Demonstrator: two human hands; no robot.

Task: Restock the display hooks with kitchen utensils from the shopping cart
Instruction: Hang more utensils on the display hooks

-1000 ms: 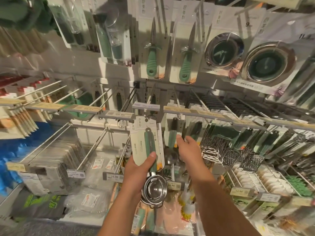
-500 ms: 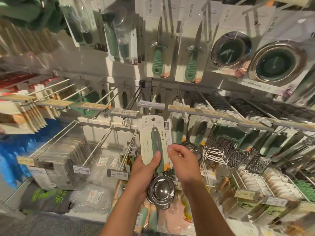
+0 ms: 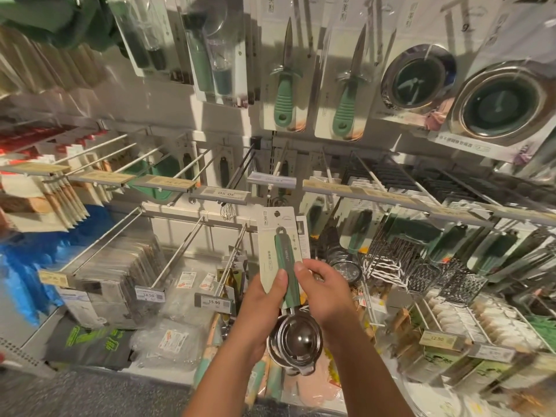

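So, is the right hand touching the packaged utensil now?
Touching. The head view shows the right hand with its fingertips on the utensil handle, while the left hand grips the card.

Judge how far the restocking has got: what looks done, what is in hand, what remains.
Done: many hooks already carry goods, such as the green-handled knives. In hand: both hands, left hand and right hand, hold a carded utensil, not yet hung. Left: hanging it; the cart is out of view.
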